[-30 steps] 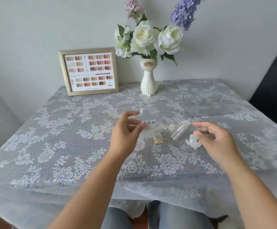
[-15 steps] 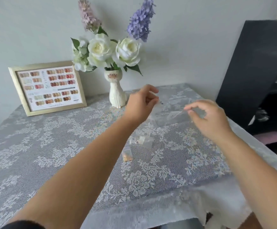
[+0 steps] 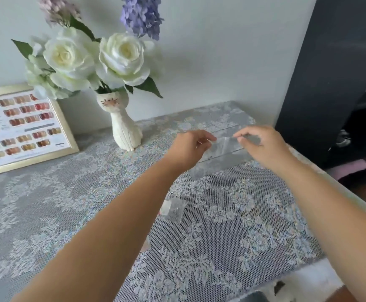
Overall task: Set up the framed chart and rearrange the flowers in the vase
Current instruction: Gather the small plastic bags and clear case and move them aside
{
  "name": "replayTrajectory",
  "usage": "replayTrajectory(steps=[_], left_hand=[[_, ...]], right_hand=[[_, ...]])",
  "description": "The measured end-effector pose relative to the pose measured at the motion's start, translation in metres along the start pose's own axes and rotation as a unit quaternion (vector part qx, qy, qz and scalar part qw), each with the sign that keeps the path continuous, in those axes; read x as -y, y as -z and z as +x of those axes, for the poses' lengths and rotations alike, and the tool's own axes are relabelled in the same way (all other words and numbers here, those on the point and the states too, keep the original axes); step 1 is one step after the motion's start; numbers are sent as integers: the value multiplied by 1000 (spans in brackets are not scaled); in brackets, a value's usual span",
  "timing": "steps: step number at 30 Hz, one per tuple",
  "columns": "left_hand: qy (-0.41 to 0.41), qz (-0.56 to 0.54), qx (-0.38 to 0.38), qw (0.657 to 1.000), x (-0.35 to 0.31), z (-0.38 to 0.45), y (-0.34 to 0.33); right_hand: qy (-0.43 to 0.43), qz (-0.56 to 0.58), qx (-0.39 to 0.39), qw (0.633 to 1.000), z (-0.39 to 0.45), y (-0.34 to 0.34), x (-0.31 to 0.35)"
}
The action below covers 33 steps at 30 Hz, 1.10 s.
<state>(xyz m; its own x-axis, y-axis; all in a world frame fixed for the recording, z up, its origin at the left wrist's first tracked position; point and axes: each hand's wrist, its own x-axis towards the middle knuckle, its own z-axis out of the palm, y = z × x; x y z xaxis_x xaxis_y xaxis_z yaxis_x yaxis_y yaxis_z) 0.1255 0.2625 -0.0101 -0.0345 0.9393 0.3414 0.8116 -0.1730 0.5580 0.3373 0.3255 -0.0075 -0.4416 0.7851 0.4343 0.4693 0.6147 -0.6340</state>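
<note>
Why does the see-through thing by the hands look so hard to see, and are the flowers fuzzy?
Head view: the clear sheet between the left hand and right hand only shows by faint glare and its edges; soft daylight, weak shadows; the purple flower looks slightly blurred; the table edge bends from the wide lens.

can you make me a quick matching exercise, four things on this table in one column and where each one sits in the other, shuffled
Things:
1. framed chart
2. cat-shaped vase
3. clear sheet
4. small clear packet

Places:
A. flat on the lace in mid-table, between the forearms
B. far left, leaning at the wall
C. far right, between both hands' fingers
D. by the wall, just right of the frame

Pairs: 1-B, 2-D, 3-C, 4-A
</note>
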Motion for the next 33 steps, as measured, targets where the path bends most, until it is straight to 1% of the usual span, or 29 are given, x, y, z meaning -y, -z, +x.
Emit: replayTrajectory(steps=[4,7,10,12,17,19,22,24,26,28,30,32,33], left_hand=[[4,43,44,998,-2,7,1],[29,58,66,996,-3,8,2],[61,101,93,989,2,9,-1],[64,130,100,984,1,11,-2],[32,206,99,973,-9,10,4],[21,206,85,975,-12,3,11],[6,163,52,985,-13,-21,26],[11,119,32,992,-10,-49,38],[29,96,34,994,-4,-83,52],[57,96,54,992,3,-120,65],[90,101,73,988,8,-153,74],[140,107,80,981,12,-185,80],[165,113,84,976,13,-196,79]], right_hand=[[-47,-17,39,998,13,-8,-7],[-74,-72,81,991,23,-15,-11],[-61,-132,92,985,31,-22,-17],[-47,-179,90,979,33,-26,-22],[-38,-256,100,961,32,-34,-31],[-42,-265,107,957,30,-33,-30],[-31,-263,92,960,19,-28,-23],[0,-224,50,973,4,-24,-13],[42,-164,-3,986,-16,-23,1],[75,-128,-26,989,-35,-28,18],[114,-100,5,988,-50,-35,35],[148,-66,88,983,-61,-47,54],[144,-57,138,978,-64,-52,60]])
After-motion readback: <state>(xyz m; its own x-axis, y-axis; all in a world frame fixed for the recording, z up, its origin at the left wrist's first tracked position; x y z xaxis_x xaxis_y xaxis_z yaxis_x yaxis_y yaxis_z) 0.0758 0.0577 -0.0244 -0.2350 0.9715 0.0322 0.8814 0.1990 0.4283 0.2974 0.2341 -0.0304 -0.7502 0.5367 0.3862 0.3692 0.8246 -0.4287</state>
